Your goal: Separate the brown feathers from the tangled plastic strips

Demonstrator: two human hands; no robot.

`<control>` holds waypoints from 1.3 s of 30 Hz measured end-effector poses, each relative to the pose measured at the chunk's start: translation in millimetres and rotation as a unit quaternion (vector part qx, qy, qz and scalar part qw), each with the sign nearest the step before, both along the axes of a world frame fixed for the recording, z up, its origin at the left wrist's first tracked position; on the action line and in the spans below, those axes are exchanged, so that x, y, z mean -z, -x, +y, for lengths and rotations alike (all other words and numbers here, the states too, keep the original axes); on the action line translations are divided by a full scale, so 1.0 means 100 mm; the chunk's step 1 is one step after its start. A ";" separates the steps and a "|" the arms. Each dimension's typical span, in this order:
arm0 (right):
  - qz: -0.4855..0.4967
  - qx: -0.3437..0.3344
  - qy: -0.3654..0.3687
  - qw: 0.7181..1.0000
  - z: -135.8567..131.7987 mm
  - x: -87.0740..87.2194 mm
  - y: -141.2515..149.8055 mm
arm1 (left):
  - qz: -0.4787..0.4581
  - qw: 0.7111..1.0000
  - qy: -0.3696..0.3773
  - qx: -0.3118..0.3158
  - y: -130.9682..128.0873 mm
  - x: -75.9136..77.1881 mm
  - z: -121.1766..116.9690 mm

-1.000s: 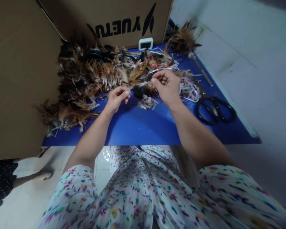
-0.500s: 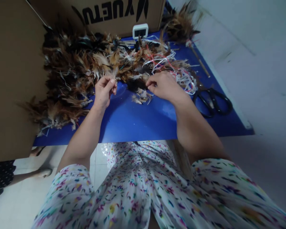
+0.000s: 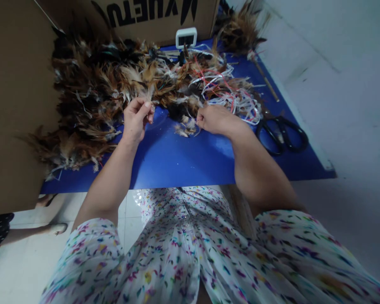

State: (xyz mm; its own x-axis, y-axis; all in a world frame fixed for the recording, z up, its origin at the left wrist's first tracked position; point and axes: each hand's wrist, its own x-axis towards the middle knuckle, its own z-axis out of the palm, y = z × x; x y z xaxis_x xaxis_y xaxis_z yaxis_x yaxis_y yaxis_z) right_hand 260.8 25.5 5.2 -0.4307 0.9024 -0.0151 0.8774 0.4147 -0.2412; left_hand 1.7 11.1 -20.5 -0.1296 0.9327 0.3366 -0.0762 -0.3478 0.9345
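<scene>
My left hand (image 3: 137, 118) pinches a light feather (image 3: 150, 93), thumb pressed against the fingers, at the near edge of a broad heap of brown and black feathers (image 3: 107, 84). To its right, my right hand (image 3: 217, 119) is closed, fingertips together beside a little clump of pale feather scraps (image 3: 186, 126) on the blue tabletop (image 3: 183, 162). Whatever those fingertips grip is too small to make out. White and red plastic strips (image 3: 223, 82) lie tangled just beyond my right hand.
Black-handled scissors (image 3: 281, 135) lie right of my right forearm. A feather duster (image 3: 240, 33) with a wooden stick rests at the far right. Behind the heap stand a small white device (image 3: 186, 38) and a cardboard box (image 3: 158, 29). A cardboard panel (image 3: 15, 105) borders the left.
My right hand has lowered slightly and its fingers have closed together beside the feather scraps. My left hand keeps its pinch on the feather, almost in the same place.
</scene>
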 end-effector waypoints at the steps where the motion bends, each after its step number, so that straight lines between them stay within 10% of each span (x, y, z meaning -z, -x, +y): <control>1: 0.017 -0.002 -0.012 1.000 0.00 -0.02 -0.02 | -0.004 1.000 0.001 0.000 0.00 -0.01 0.00; 20: 0.038 0.274 -0.126 0.953 0.08 -0.19 -0.29 | -0.081 0.995 0.005 -0.056 0.07 -0.16 -0.05; 28: 0.232 0.104 -0.183 0.950 0.16 -0.01 -0.24 | -0.041 0.998 0.041 0.001 -0.03 -0.12 -0.11; 39: 0.363 -0.083 0.150 0.916 -0.16 0.03 0.35 | 0.053 0.975 0.062 0.209 -0.33 -0.16 -0.36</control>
State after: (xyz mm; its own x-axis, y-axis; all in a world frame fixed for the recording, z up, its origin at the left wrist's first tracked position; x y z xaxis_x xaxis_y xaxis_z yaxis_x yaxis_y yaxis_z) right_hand 225.4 9.1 2.7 -0.5568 0.8254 0.0934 0.3705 0.3475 -0.8614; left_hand 35.2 -24.9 -4.1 0.2987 0.9312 0.2090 -0.0885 -0.1910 0.9776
